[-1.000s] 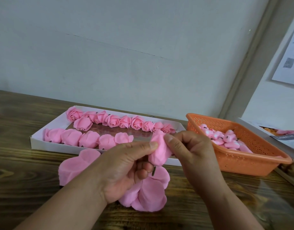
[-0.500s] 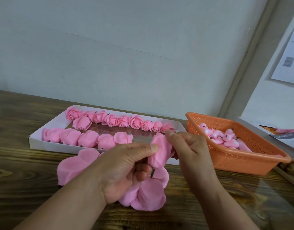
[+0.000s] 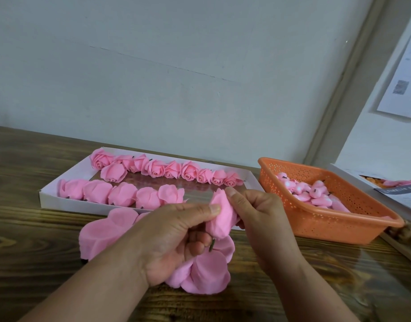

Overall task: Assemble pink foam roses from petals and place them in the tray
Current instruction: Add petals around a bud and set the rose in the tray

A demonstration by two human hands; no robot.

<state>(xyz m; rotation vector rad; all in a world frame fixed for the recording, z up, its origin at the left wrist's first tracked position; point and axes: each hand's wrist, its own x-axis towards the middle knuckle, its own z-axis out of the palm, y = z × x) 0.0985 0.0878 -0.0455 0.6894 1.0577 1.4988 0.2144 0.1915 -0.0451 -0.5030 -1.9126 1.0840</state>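
Writing on the paper sheet (image 3: 403, 77) pinned to the wall is blurring past reading, as is the dark strip on the box (image 3: 399, 190) at the right edge. Both hands are meeting above the wooden table (image 3: 37, 263): the left hand (image 3: 174, 240) is pinching a half-made rose (image 3: 222, 217) with its thumb, while the right hand (image 3: 258, 212) is pressing the petal top. Loose petals (image 3: 204, 273) are lying partly hidden beneath the left palm. Finished roses (image 3: 167, 169) are sitting in the white tray (image 3: 67, 203); rose buds (image 3: 313, 191) are filling the orange basket (image 3: 339, 225).
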